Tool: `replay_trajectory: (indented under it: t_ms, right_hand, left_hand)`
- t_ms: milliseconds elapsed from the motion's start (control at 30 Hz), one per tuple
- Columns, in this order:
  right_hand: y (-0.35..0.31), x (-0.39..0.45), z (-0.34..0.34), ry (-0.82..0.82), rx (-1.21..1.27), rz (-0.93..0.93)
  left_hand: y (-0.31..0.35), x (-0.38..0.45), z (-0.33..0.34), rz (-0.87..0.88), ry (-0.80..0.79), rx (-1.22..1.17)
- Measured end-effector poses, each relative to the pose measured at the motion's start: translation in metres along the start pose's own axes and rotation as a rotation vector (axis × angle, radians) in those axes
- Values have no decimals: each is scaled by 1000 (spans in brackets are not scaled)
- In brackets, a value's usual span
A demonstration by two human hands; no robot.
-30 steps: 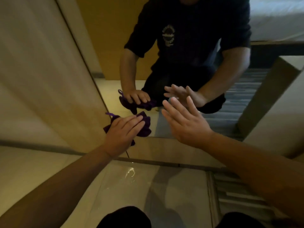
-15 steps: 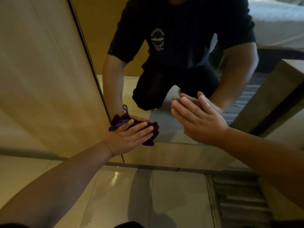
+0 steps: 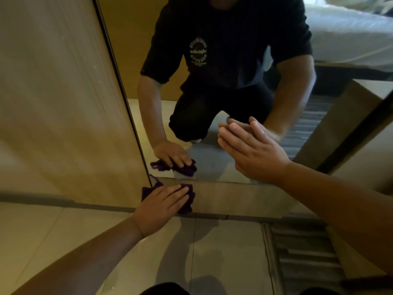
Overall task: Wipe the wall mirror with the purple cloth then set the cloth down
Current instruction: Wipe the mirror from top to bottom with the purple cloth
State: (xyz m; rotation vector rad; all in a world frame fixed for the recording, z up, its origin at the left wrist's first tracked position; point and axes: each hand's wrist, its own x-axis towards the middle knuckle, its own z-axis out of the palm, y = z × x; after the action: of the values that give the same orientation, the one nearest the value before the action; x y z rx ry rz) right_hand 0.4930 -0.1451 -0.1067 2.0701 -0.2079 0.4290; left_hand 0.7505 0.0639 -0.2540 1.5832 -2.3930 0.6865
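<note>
Left hand [image 3: 163,206] pressing cloth [image 3: 190,198], right hand [image 3: 253,151] lying flat on mirror [image 3: 212,167].
Cloth is lying under straight left fingers, below the glass's bottom edge.

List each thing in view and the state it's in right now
purple cloth: bunched, pressed against the wall strip below the mirror's bottom edge
left hand: flat on the cloth, fingers straight
right hand: open, holding nothing, raised at the glass
wall mirror: upright, reflecting the person

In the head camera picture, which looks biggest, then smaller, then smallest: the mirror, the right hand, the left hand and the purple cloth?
1. wall mirror, by far the biggest.
2. right hand and left hand: these look about alike, and nearness to the camera makes ranking them unsure.
3. purple cloth, smallest as seen, though the left hand hides part of it.
</note>
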Motion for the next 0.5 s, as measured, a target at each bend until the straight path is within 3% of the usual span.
replay_trajectory:
  t_ms: [100,267,400,500]
  right_hand:
    - [0,1,-13,12,126,36]
    - [31,-14,-31,179,273,207]
    - [53,-33,-15,140,208,234]
    - [60,-25,6,267,143,181]
  left_hand:
    - [4,36,-31,-38,202,-36]
    - [2,115,-60,-24,509,52]
    - [11,146,-36,61,497,160]
    - [11,141,2,121,404,284]
